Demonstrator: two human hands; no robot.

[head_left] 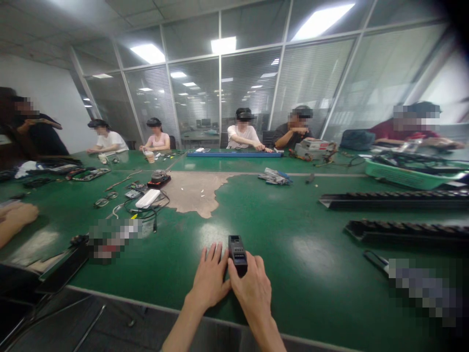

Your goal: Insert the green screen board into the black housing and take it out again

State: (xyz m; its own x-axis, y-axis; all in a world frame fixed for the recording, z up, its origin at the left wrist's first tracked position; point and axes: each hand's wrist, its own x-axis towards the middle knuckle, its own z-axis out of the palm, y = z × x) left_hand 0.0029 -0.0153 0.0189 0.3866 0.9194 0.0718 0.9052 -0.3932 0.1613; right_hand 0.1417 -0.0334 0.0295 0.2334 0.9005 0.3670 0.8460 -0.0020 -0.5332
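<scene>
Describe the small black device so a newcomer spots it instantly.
Near the closest edge of the green table, the right hand grips the black device beside the left hand. It is short and boxy, unlike the long black rails farther right.

The right hand point(256, 288) grips a small black device point(237, 250) upon the green tabletop point(308, 293), thumb on the left side, fingers on the right. The left hand point(210, 276) lies palm down, fingers extended, just beside the device. A pair of gloves point(274, 176) and a green basket point(406, 177) rest farther back, the basket at right.
</scene>
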